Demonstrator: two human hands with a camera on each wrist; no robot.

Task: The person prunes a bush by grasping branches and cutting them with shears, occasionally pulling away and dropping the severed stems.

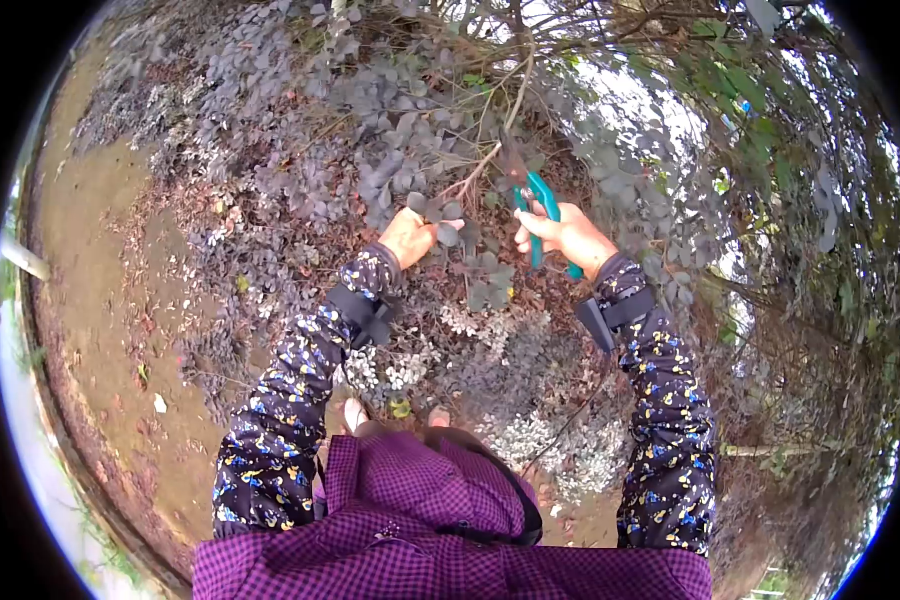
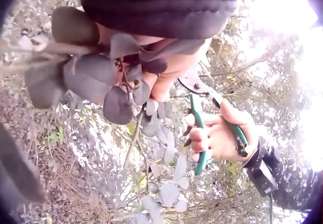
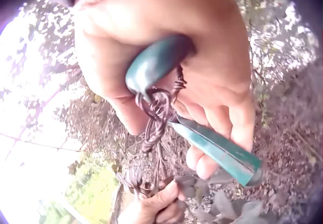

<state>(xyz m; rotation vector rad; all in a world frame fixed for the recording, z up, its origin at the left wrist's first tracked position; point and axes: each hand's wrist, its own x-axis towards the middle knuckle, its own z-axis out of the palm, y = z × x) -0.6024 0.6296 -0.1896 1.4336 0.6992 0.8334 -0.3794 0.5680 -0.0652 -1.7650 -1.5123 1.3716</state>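
My left hand (image 1: 408, 238) is curled round a leafy stem of the shrub, and dull purple-grey leaves (image 2: 91, 76) cover part of its fingers in the left wrist view. To its right, my right hand (image 1: 578, 240) holds pruning shears (image 1: 543, 192) with teal handles. These handles stand spread apart, one against the palm and the other under the fingers. In the head view the blades point up and away, close beside a thin bare branch (image 1: 482, 165). Twisted brown wire or stems show between the handles in the right wrist view.
Dense purple-leaved shrubs (image 1: 240, 90) spread ahead and to the left. Tangled green and brown branches (image 1: 800, 200) crowd the right side. Bare brown soil (image 1: 100, 300) lies at far left, and pale low plants (image 1: 530, 440) grow near the feet.
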